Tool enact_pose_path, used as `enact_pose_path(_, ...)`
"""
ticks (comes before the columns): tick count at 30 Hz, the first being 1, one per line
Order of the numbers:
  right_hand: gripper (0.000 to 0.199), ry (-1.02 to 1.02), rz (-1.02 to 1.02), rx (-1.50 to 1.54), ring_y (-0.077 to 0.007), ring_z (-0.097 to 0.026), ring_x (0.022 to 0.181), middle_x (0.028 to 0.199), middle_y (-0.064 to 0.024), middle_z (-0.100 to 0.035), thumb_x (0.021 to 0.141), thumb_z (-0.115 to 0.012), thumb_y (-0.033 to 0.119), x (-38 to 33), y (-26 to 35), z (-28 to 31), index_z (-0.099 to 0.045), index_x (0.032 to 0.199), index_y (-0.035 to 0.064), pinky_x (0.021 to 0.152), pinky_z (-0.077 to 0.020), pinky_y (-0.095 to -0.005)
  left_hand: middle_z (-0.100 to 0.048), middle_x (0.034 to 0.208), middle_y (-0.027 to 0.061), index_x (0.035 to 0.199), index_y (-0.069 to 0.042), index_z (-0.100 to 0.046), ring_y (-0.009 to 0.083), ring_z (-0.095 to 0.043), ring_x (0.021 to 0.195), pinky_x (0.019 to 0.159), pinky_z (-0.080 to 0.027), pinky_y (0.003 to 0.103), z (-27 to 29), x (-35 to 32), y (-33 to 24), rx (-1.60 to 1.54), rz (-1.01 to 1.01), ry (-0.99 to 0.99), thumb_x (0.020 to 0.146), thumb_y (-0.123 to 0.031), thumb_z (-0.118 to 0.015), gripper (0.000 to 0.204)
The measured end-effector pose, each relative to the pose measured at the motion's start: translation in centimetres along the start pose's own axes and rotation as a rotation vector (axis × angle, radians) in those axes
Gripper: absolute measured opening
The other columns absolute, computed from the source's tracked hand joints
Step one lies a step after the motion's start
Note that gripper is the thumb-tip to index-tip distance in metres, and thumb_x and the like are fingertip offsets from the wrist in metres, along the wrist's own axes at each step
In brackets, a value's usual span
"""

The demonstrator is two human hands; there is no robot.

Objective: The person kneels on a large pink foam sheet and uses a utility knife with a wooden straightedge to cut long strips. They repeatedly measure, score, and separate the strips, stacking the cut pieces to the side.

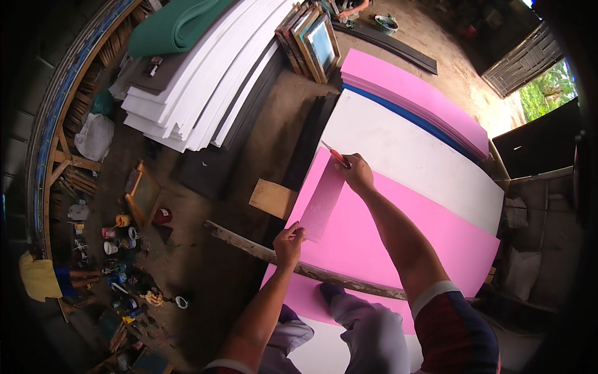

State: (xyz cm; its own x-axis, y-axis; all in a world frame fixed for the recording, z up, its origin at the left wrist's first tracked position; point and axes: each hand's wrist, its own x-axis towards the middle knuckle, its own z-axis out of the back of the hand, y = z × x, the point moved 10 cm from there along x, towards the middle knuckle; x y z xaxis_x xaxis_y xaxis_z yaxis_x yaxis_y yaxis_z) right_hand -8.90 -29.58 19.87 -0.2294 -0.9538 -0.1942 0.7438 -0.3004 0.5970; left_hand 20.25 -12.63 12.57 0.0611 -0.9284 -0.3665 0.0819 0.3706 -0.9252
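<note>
A pink foam sheet (398, 215) lies in front of me over a white sheet (398, 134). Along its left side rests a see-through ruler (325, 202) with fine grid lines. My left hand (288, 247) pinches the ruler's near corner between thumb and fingers. At the ruler's far end, my right hand (359, 174) grips a utility knife (340, 158) with an orange-red and black handle. The knife's thin tip points to the upper left, by the sheet's left edge. Whether the blade touches the foam I cannot tell.
A wooden beam (349, 283) crosses the sheets near my legs. Beyond lie a pink stack (417, 103), white sheets (212, 68) and a green roll (177, 28). Framed screens (317, 47) lean at the back. Pots and tools clutter the left floor, near a person in yellow (40, 277).
</note>
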Motion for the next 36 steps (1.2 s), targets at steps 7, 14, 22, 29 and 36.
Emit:
enact_pose_path(7,0.034,-0.046,0.080,0.001,-0.0340,-0.069,0.107,0.114,-0.0115,-0.069,0.091,-0.076,0.037,8.0,-6.5,-10.9,-0.078,0.114,0.0128,0.089,-0.0543,-0.0460,-0.073,0.101,0.0123,0.131,0.007,-0.068,0.0168,-0.073,0.087,0.077,-0.066,0.031,-2.4,9.8,10.9,-0.050,0.040,-0.012,0.094,-0.007,-0.077,0.040)
enact_pose_path(14,0.035,-0.070,0.060,-0.033,-0.0304,-0.069,0.105,0.114,-0.0090,-0.069,0.093,-0.076,0.037,10.2,-9.6,-13.7,-0.076,0.116,0.0107,0.089,-0.0545,-0.0434,-0.076,0.100,0.0117,0.123,-0.001,-0.075,0.0153,-0.072,0.079,0.067,-0.058,0.031,-3.5,12.7,12.4,0.258,-0.147,-0.050,0.093,-0.012,-0.079,0.032)
enact_pose_path(22,0.032,-0.087,0.065,-0.034,-0.0347,-0.068,0.109,0.117,-0.0099,-0.068,0.093,-0.075,0.039,10.4,-9.7,-13.5,-0.077,0.113,0.0144,0.091,-0.0542,-0.0476,-0.070,0.099,0.0142,0.114,-0.003,-0.075,0.0334,-0.069,0.092,0.082,-0.056,0.042,-3.9,12.0,8.5,0.589,-0.300,-0.144,0.093,-0.016,-0.076,0.025)
enact_pose_path(29,0.031,-0.072,0.067,-0.033,-0.0346,-0.069,0.109,0.117,-0.0103,-0.069,0.092,-0.075,0.039,11.1,-10.6,-15.1,-0.078,0.111,0.0144,0.091,-0.0542,-0.0478,-0.066,0.102,0.0131,0.113,-0.002,-0.075,0.0309,-0.066,0.091,0.081,-0.055,0.041,-3.8,12.5,9.7,0.563,-0.325,-0.136,0.091,-0.014,-0.078,0.025)
enact_pose_path(36,0.032,-0.022,0.061,-0.041,-0.0343,-0.069,0.109,0.115,-0.0103,-0.071,0.093,-0.075,0.040,11.5,-10.7,-15.4,-0.077,0.110,0.0132,0.090,-0.0541,-0.0476,-0.066,0.101,0.0131,0.113,-0.002,-0.076,0.0289,-0.067,0.090,0.079,-0.055,0.041,-3.8,12.6,9.4,0.553,-0.341,-0.159,0.091,-0.014,-0.079,0.025)
